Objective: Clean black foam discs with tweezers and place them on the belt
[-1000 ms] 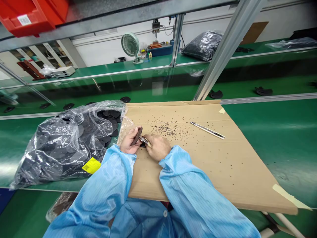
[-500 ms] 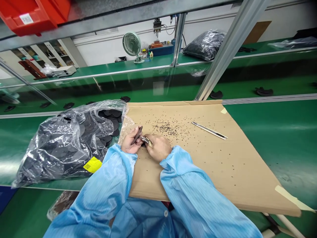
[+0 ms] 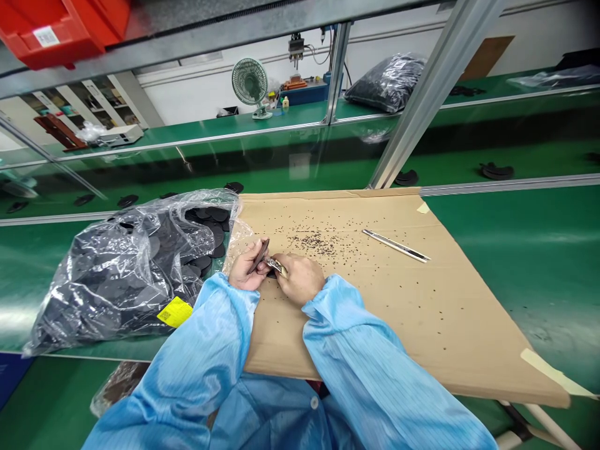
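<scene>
Pinched upright between the fingers of my left hand (image 3: 247, 269) is a thin round black disc (image 3: 259, 255). My right hand (image 3: 302, 278) grips a small silver clipper (image 3: 276, 267), its jaws up against the disc's edge. Whether the jaws are closed on the disc is too small to tell. Below the fingers, part of another dark piece (image 3: 272, 274) shows. Both hands are over a brown cardboard sheet (image 3: 337, 331). Tiny black scraps (image 3: 319, 242) are scattered on it, thickest just beyond my hands.
A clear plastic bag (image 3: 107, 287) full of black discs lies open at the left. On the cardboard's right rests a utility knife (image 3: 396, 245). Behind, black pieces (image 3: 497, 171) sit along a green belt. A metal post (image 3: 422, 94) slants up at the cardboard's far edge.
Both hands keep nearly the same pose, with the disc and clipper still together. The black pieces on the belt behind have shifted slightly left.
</scene>
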The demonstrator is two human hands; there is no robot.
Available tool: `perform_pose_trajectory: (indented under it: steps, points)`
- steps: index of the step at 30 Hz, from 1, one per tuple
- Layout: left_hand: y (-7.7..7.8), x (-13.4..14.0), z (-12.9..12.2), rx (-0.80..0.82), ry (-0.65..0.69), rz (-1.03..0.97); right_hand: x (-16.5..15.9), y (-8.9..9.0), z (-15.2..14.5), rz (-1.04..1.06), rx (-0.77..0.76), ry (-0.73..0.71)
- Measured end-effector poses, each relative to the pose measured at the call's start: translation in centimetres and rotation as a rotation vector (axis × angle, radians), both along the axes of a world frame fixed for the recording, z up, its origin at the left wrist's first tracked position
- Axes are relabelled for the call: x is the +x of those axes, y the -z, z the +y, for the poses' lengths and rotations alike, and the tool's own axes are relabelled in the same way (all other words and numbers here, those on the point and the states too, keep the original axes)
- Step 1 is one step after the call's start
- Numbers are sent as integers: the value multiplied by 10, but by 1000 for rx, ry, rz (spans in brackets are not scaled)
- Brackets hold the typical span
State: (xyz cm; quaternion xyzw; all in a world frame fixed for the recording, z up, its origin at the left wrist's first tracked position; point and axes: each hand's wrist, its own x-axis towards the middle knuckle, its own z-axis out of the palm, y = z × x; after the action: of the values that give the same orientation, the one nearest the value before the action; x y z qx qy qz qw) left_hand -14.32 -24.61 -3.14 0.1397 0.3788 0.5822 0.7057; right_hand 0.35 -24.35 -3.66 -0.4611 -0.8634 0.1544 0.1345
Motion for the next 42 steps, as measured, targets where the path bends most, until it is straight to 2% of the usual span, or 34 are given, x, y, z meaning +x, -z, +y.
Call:
perform_pose_trajectory:
  steps: [14,24,29,32,34,37,42]
  points:
    - [5,-1,2,19,-11,21,0,-3,0,-24,4,-5]
    - [7,0,3,-3,-45,65,-1,-11,-3,-145,25,6]
    - [10,1,4,-18,-50,63,-3,-7,-4,-142,-19,38]
    - [11,1,5,6,-53,42,-2,-1,0,-50,-28,66]
    - [12,1,6,42,-90,1,1,3,4,58,9,115]
    - [13,-3,10,66,-215,-8,4,8,12,181,81,161]
    - [16,-9,15,129,-422,93,0,13,14,144,92,-4]
